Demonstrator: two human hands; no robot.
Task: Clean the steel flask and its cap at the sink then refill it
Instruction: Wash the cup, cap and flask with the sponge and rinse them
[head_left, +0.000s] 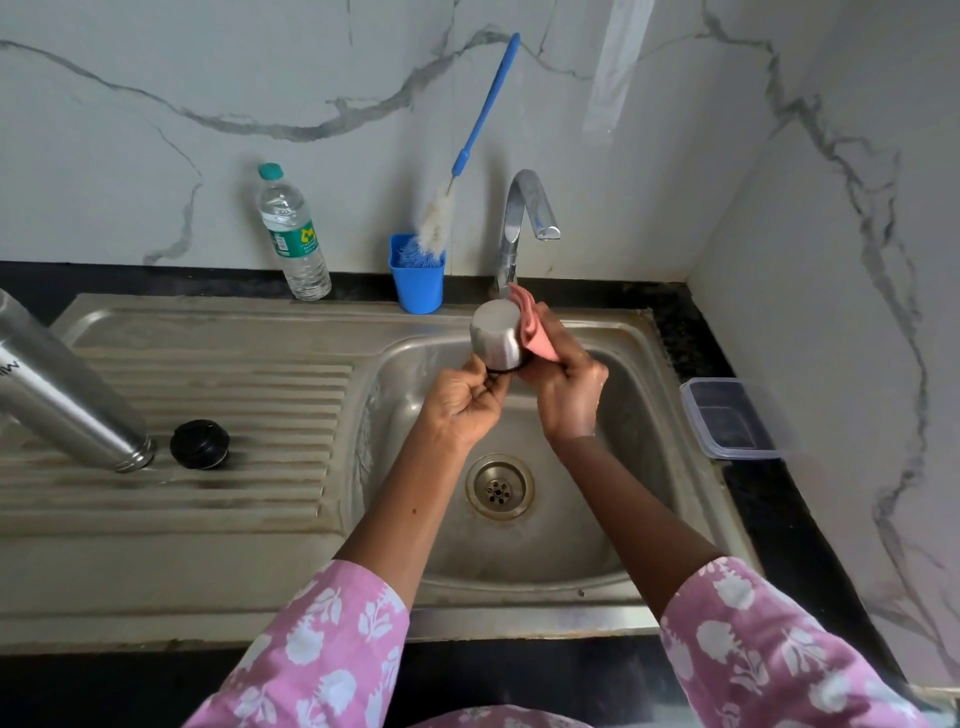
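Both hands met over the sink basin (631, 364), close together, with open room below them down to the drain (500, 487). The basin's back rim lay just beyond the fingers. The left hand (462, 402) pinched the dark lower rim of the steel cap (496, 335), which stood up with its closed top toward the wall. The right hand (563, 395) gripped a pink cloth (537, 335) and pressed it against the cap's right side. The tap (522, 223) rose just behind the cap, its spout hanging above the hands.

The sink was worn steel set in a black counter (769, 519), with veined marble walls behind and to the right.

Well left of the left hand, on the ribbed drainboard (234, 395), the steel flask (62, 395) lay tilted, mouth down, a black stopper (200, 444) just beside it. Beyond the hands stood a water bottle (293, 234) and a blue holder (417, 283) with a bottle brush (483, 119) leaning on the wall. A lidded plastic container (730, 418) sat right of the right hand.
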